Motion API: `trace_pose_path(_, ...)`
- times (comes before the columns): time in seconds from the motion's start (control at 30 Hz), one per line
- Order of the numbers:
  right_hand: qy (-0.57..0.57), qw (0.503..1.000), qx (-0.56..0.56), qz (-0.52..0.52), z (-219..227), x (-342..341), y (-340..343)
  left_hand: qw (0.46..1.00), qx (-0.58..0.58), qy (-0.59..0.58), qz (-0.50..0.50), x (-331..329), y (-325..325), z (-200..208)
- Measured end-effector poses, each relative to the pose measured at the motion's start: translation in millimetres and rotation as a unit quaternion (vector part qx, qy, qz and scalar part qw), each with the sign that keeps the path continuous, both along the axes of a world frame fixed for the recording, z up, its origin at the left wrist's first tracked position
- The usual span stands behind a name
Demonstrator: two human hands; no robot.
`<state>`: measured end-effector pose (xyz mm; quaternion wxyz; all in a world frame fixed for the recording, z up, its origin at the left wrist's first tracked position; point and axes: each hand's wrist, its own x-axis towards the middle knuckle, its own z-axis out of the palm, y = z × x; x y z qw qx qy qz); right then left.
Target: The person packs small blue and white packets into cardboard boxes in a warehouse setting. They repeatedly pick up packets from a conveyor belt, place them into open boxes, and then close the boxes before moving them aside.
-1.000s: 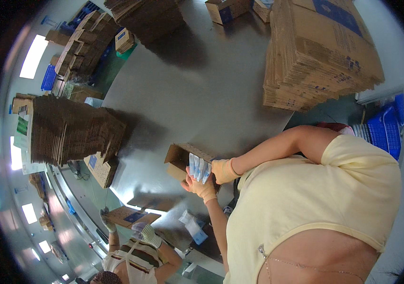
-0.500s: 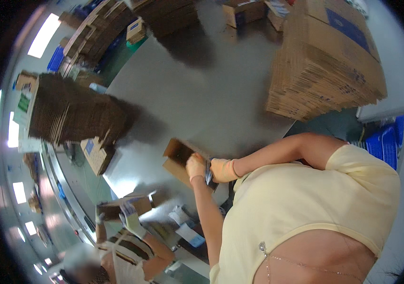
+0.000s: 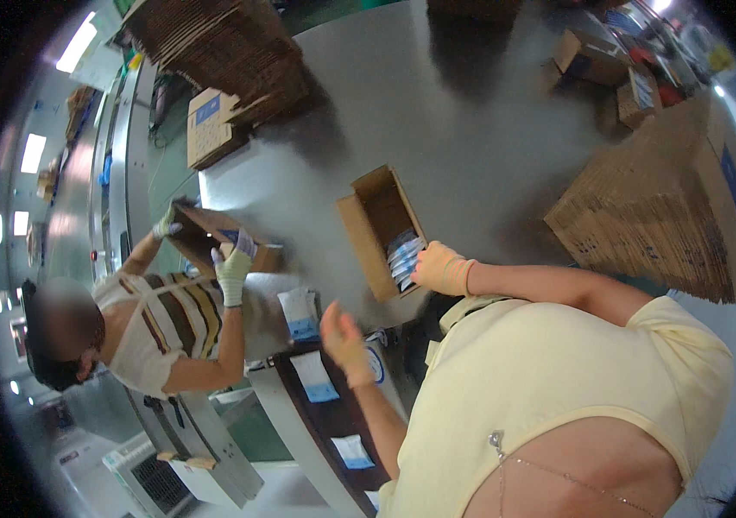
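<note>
An open cardboard box (image 3: pixel 359 246) stands on the grey metal table, with several blue-and-white packets (image 3: pixel 404 259) at its near end. My right hand (image 3: pixel 444 269), in a pale orange glove, is closed over the box's near right rim. Its fingertips reach in against the packets, so their exact hold is partly covered. My left hand (image 3: pixel 346 345) is away from the box, somewhat blurred, its fingers stretched and nothing in them. It hovers by the dark conveyor belt (image 3: pixel 333 421), where a white-and-blue packet (image 3: pixel 314 377) and another packet (image 3: pixel 352 451) lie. One more packet (image 3: pixel 299 312) rests at the belt's end.
At the left, a co-worker's gloved hands (image 3: pixel 234 272) hold another cardboard box (image 3: pixel 204 231). Flattened cartons are piled at the right (image 3: pixel 657 194) and far left (image 3: pixel 225 52). Two small boxes (image 3: pixel 590 56) sit at the far right of the metal table (image 3: pixel 463 147).
My left hand has come out of the box and moved toward the belt, its fingers opening. My right hand stays at the box. The view has turned, bringing the belt and its packets into sight.
</note>
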<state>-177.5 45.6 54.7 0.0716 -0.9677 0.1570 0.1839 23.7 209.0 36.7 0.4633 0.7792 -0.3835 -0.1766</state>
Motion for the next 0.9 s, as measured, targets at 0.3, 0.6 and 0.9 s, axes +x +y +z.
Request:
trace_pose_path(0.3,0.035,0.999,0.005,0.035,12,9,0,0.878,0.446,-0.084,0.151,98,260,-38)
trace_pose_path(0.6,-0.005,1.0,-0.007,0.02,5,22,2,0.979,0.175,0.082,0.061,197,40,-47)
trace_pose_path(0.9,-0.12,0.993,0.015,0.012,-6,17,-12,0.928,0.108,0.278,-0.223,190,-46,-127)
